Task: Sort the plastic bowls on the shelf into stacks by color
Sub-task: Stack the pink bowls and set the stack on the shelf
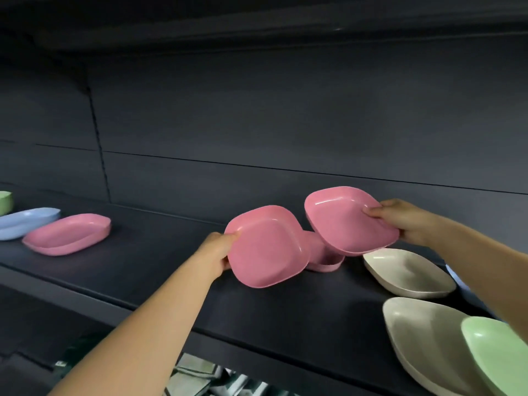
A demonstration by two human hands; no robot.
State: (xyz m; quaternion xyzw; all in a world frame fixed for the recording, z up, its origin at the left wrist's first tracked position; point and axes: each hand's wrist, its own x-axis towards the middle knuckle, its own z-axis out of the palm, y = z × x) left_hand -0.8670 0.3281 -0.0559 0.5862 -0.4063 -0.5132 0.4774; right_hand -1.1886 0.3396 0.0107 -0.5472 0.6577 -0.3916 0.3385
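While both hands grip pink bowls above the dark shelf (143, 252), the left hand (218, 251) pinches the tilted pink bowl (265, 248) and the right hand (405, 221) holds the raised pink bowl (347, 220). Another pink bowl (67, 234) lies far left, cream bowls (408, 271) at right.

A dark back panel (285, 110) rises behind the boards, the underside of an upper shelf (257, 21) runs across the top, and below the front edge lies a blurred clutter of pale and green items (200, 375), too indistinct to identify.
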